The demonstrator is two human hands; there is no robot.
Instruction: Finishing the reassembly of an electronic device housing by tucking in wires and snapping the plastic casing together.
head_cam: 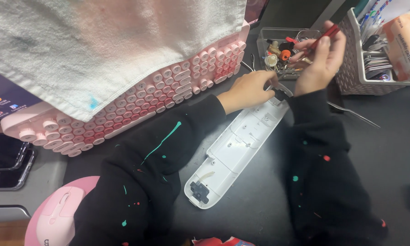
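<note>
A long white plastic casing [234, 150] lies open side up on the dark desk, running diagonally from near centre to upper right. My left hand [250, 89] rests on its far end, fingers curled over a small dark part there. My right hand [321, 57] is raised just right of it and grips a thin red tool [325, 35] between its fingers. Both arms wear black sleeves spattered with paint.
A pink keyboard [136, 102] leans at the left under a white towel [109, 41]. Behind the hands sit a clear box of small parts [282, 50] and a woven basket [355, 68]. A pink mouse [56, 216], phones [4, 159] and metal tweezers [353, 114] lie around.
</note>
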